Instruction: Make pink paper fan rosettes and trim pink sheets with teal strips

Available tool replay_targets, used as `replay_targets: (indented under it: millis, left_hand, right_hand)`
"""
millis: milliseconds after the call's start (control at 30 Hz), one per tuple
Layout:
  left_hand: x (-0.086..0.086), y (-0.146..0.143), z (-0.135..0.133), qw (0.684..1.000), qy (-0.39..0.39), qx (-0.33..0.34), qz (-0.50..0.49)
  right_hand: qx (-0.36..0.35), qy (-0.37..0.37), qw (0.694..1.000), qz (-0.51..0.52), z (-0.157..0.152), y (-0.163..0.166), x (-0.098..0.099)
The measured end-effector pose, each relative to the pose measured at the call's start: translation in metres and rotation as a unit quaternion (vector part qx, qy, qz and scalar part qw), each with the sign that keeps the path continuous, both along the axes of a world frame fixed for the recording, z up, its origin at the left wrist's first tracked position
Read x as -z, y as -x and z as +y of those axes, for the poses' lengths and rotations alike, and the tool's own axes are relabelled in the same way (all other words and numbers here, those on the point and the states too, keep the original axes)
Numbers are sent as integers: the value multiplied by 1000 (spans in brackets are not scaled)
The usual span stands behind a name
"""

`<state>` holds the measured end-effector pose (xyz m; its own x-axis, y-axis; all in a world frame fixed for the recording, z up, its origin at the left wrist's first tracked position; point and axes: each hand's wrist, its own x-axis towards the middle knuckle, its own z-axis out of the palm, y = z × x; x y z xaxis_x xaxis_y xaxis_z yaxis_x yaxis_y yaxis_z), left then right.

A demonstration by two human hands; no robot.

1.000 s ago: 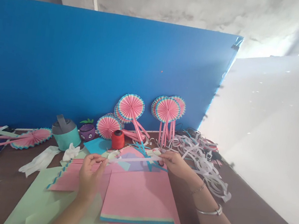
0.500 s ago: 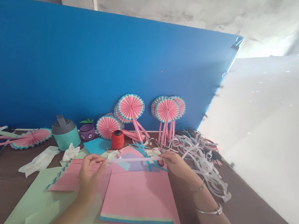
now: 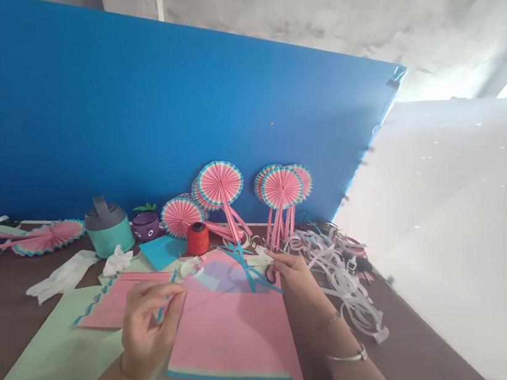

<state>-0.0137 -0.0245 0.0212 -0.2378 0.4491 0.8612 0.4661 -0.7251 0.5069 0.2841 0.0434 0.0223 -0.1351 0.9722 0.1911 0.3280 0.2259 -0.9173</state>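
Observation:
My left hand (image 3: 150,320) is closed in a pinch beside the upper left corner of a pink sheet (image 3: 235,331) with a green and blue lower edge. Anything between those fingertips is too faint to make out. Beyond the sheet's far edge, my right hand (image 3: 295,276) closes its fingertips on what looks like a small roll of white tape (image 3: 264,252) with red print. Scissors with dark handles (image 3: 271,273) lie just under that hand. A pleated pink paper (image 3: 119,303) with blue edges rests left of the sheet, partly behind my left hand.
Finished pink paper fans (image 3: 282,187) lean against the blue panel (image 3: 152,108). A red thread spool (image 3: 198,239), a purple pot (image 3: 146,226) and a teal container (image 3: 110,233) stand at the back. Tangled white strips (image 3: 340,276) lie right; green paper (image 3: 56,338) lies left.
The pale strip stretched between my hands no longer shows there. My left hand has moved down and nearer to me; the right has hardly moved.

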Motion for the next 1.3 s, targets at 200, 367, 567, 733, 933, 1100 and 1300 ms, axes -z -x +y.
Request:
replay_targets:
  millis: [200, 367, 567, 733, 933, 1100, 1300]
  left_hand:
    - [0, 11, 0, 997, -7, -55, 62]
    - [-1, 11, 0, 989, -48, -75, 116]
    - [-16, 24, -1, 986, -92, -111, 78]
    - [-45, 21, 0, 992, -50, -72, 89]
    - [-73, 8, 8, 992, 47, -51, 107]
    - [-82, 4, 25, 980, 138, -93, 108]
    - [-67, 10, 40, 961, 257, -75, 62]
  right_hand:
    - [58, 20, 998, 28, 1, 10, 3]
    - [144, -32, 987, -64, -1, 20, 3]
    - [248, -34, 962, -112, 1, -13, 0]
    - [325, -51, 909, -255, 5, -20, 2]
    - [24, 25, 999, -24, -11, 16, -8]
    - [-255, 144, 938, 188, -21, 23, -14]
    - [-169, 138, 961, 168, -15, 4, -15]
